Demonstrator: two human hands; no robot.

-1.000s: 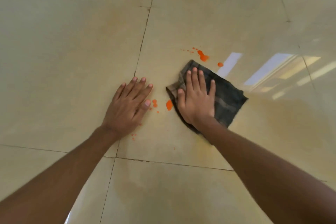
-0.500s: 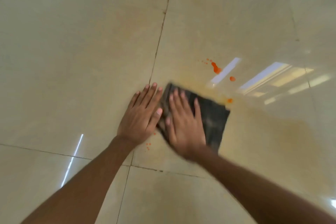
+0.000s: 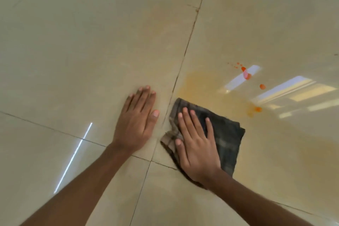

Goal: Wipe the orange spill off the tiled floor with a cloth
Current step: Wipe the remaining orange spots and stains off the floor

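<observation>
A dark checked cloth [image 3: 225,134], folded, lies flat on the beige tiled floor [image 3: 91,42]. My right hand [image 3: 197,145] presses on its left part, palm down with fingers spread. My left hand [image 3: 137,121] lies flat on the bare tile just left of the cloth, across a grout line, holding nothing. Orange drops [image 3: 246,74] sit on the floor beyond the cloth, with a single drop [image 3: 262,86] and a smeared blob [image 3: 257,109] to the right. A pale orange film [image 3: 198,82] spreads over the tile above the cloth.
Dark grout lines [image 3: 185,49] cross just below my hands. Bright window reflections [image 3: 286,90] glare on the glossy tile at the right, partly over the drops. A thin light streak [image 3: 73,156] lies at the left.
My right hand slid the cloth left toward my left hand and then nearer to me. The orange drops that lay between my hands are gone, and a pale orange smear shows where the cloth passed.
</observation>
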